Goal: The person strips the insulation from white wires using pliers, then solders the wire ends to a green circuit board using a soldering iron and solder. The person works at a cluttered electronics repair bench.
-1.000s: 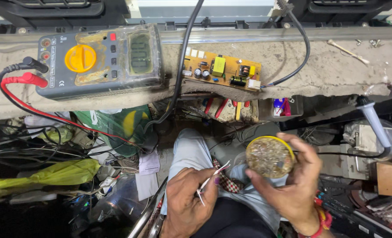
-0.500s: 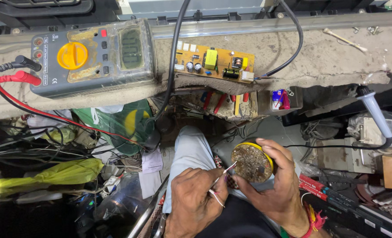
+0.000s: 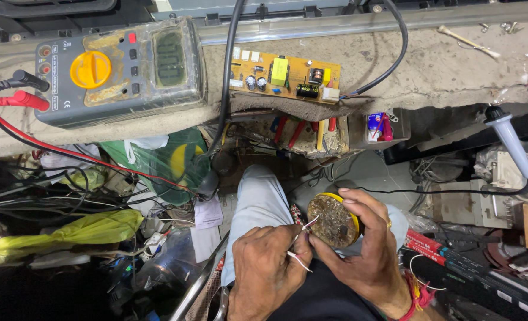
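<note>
My right hand (image 3: 368,249) holds a small round yellow-rimmed tin (image 3: 334,220) filled with dark brown paste, low in the view above my lap. My left hand (image 3: 264,267) pinches thin white wires (image 3: 302,229), with one bare end touching the paste at the tin's left edge. Both hands meet over my grey trouser leg (image 3: 258,199).
On the worn bench edge lie a grey multimeter (image 3: 118,68) with a yellow dial and red and black leads, and a yellow circuit board (image 3: 284,77) with a black cable. A soldering iron (image 3: 510,142) rests at right. Wires, bags and tools crowd the space below.
The tin and my right hand dropped lower and closer to me. My left hand brought the wire ends to the paste, where they now touch.
</note>
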